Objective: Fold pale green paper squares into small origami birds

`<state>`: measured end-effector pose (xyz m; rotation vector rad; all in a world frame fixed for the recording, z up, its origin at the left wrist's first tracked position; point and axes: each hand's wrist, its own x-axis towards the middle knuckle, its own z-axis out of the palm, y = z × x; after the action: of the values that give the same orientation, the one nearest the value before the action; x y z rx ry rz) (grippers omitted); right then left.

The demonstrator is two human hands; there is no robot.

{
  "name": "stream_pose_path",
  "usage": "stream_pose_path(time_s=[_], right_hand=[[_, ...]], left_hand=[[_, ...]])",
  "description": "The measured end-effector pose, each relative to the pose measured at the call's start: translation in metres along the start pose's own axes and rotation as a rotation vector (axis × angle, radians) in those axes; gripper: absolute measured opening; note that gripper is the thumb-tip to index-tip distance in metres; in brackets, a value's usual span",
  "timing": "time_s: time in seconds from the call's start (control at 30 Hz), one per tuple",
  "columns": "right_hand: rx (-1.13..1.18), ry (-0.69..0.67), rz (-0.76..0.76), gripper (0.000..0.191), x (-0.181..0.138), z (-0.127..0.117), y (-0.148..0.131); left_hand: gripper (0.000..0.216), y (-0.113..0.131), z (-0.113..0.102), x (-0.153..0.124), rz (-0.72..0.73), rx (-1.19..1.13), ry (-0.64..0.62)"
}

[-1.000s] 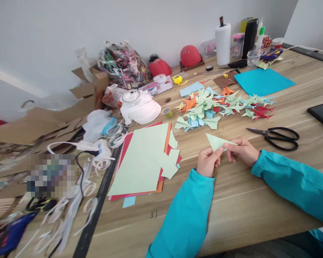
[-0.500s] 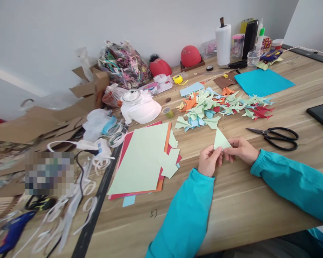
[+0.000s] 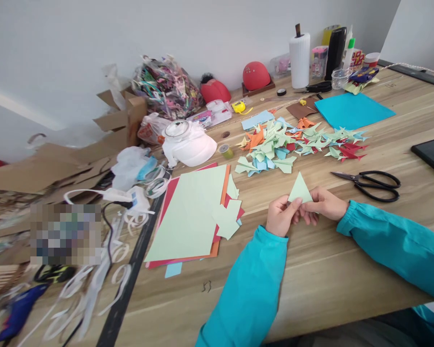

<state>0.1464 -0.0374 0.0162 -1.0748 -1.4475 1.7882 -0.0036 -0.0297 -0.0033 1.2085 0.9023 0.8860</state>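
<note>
Head view: both hands pinch one pale green folded paper triangle (image 3: 300, 190) just above the wooden table (image 3: 329, 270).

Left hand (image 3: 281, 216) grips the triangle's lower left corner between thumb and fingers; right hand (image 3: 323, 205) grips the lower right edge, fingers curled. Triangle tip points away from the person, near upright. Both sleeves teal. Black-handled scissors (image 3: 372, 182) lie flat to the right of the hands, near but apart. Pile of folded paper shapes in green, blue, orange, red (image 3: 296, 142) sits beyond the hands. Stack of coloured paper sheets, pale green on top (image 3: 191, 217), lies to the left. Black phone (image 3: 432, 154) at the right edge.
</note>
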Motion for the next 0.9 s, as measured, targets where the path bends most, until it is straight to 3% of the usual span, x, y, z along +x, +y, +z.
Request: stream_pose_path(time_s=[0.5,0.9], right_hand=[[0.007,0.051,0.016,0.016,-0.001,0.002,-0.003],[0.138,0.056,-0.015,0.017,-0.002,-0.003,0.001]], left_hand=[[0.034,-0.002,0.002,0.000,-0.062,-0.160,0.085],[0.033,0.006,0.002,0.001,-0.095,-0.317,0.168]])
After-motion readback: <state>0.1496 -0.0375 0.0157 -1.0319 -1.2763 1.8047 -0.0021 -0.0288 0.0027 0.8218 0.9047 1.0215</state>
